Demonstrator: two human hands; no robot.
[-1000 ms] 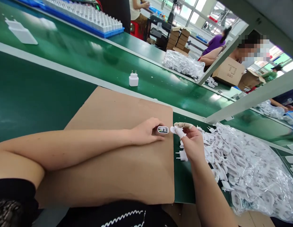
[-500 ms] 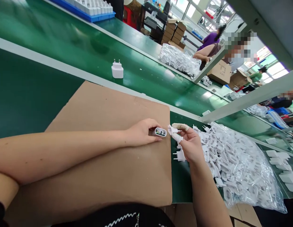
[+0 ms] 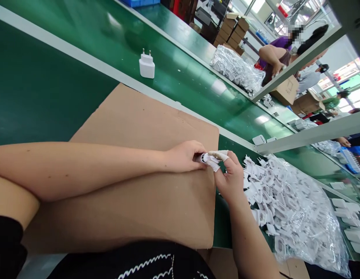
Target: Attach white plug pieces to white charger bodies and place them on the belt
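Note:
My left hand (image 3: pixel 184 156) is closed around a white charger housing (image 3: pixel 199 158), held sideways over the cardboard sheet (image 3: pixel 151 201) near its right edge. My right hand (image 3: pixel 231 174), with white covers on thumb and forefinger, pinches a white plug cap (image 3: pixel 208 159) against the housing's open end. Fingers hide most of both parts; whether the cap is seated I cannot tell. Right of that hand lies a pile of loose white plug caps (image 3: pixel 263 190), spilling from a clear plastic bag (image 3: pixel 316 221).
An assembled white charger (image 3: pixel 147 68) stands pins up on the green strip (image 3: pixel 191 83) beyond the cardboard. A metal frame bar (image 3: pixel 313 137) crosses at right. White housings (image 3: pixel 354 232) lie at far right. Across the bench are a filled plastic bag (image 3: pixel 238 69) and people beside cartons.
My right hand has moved left and brought the plug cap up to the housing's open end, from a small gap before. The camera view has shifted and tilted.

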